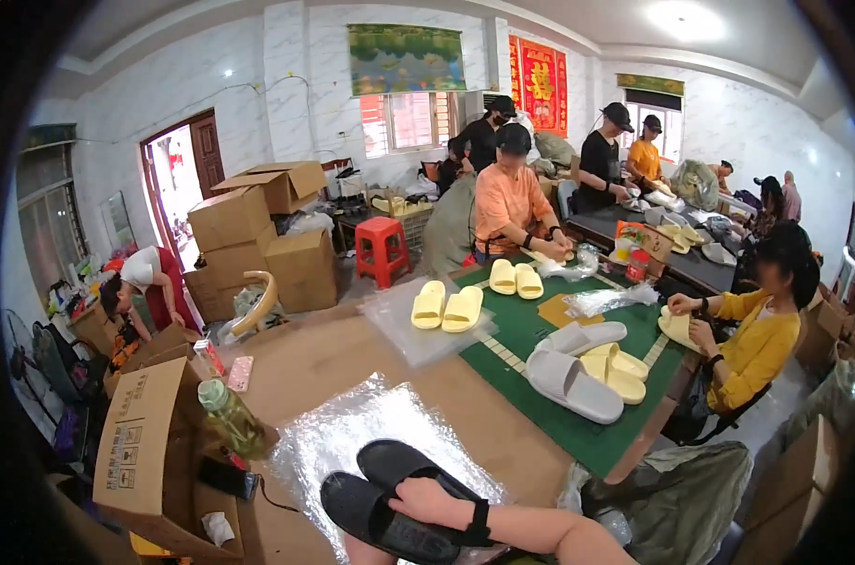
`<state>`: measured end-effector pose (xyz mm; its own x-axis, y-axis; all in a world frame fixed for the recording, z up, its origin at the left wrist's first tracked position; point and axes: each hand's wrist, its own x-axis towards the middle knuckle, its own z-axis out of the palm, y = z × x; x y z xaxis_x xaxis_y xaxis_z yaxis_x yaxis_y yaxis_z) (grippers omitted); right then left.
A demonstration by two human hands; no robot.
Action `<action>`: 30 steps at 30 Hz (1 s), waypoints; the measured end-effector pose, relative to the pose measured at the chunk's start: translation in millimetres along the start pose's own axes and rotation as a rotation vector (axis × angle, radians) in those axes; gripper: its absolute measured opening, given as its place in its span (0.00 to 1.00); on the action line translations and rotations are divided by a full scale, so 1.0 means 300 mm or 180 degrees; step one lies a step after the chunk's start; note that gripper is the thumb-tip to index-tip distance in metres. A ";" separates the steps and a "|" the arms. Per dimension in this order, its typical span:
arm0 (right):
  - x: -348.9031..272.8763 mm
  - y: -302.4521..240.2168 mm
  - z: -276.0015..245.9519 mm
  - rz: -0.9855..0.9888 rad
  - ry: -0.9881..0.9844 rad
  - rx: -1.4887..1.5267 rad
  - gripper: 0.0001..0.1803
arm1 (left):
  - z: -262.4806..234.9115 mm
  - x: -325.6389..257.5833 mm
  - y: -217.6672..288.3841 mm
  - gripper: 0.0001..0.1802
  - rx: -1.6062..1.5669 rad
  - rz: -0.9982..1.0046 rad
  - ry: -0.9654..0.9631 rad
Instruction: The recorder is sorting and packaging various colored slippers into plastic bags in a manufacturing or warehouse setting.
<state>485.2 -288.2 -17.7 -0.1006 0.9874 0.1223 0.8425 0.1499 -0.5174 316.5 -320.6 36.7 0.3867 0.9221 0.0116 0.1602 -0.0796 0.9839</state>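
Black slippers point(376, 523), right grip point(429, 499) curled onto them, left grip hidden, cannot tell

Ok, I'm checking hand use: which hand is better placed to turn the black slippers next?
Probably the right hand: it holds the black slippers from above, in clear view. The left hand is mostly hidden by them.
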 end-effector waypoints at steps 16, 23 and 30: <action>-0.172 0.371 -0.111 0.1380 0.1379 -0.0279 0.24 | -0.062 0.014 -0.291 0.48 0.3512 0.0603 -0.0016; -0.407 0.296 -0.102 0.1105 0.1911 0.0412 0.22 | -0.061 0.046 -0.311 0.50 0.3371 0.1252 0.0002; -0.532 0.237 -0.143 0.1203 0.1987 0.0648 0.19 | -0.032 0.030 -0.300 0.32 0.3274 0.1655 -0.0377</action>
<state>584.0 -437.3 -37.8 0.5449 0.7703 0.3312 0.6398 -0.1267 -0.7580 296.9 -301.4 -50.0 0.6967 0.6508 0.3018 0.5989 -0.7592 0.2547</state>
